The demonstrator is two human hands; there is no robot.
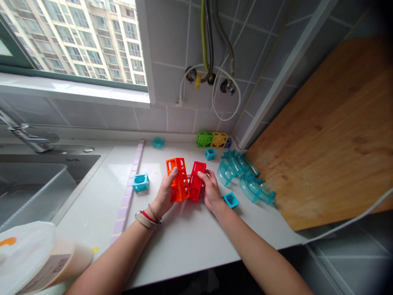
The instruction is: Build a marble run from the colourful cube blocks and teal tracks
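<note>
Nearest to us, at the lower left of the head view, a white plastic-wrapped container [33,258] lies at the counter's front edge, well to the left of and nearer than the orange block tower [178,180].

Taking that tower as our landmark: it stands upright on the white countertop [190,241], near the middle. Our left hand [166,192] is clamped on its left side, thumb up against the upper cube. Touching the tower's right side is a red block tower [196,182], and our right hand [211,190] is closed on that one, fingers curled over its right face. The two towers are pressed side by side.

Left of the tower, a teal cube [141,182] sits beside a strip of lilac tiles [129,188]. Behind the tower, near the wall, a green cube [205,139] and a yellow cube [219,140] touch each other. To the tower's right lie clear teal curved track pieces [245,180], and beyond them a wooden board [331,135] leans. Far left of the tower is the sink [37,180].
</note>
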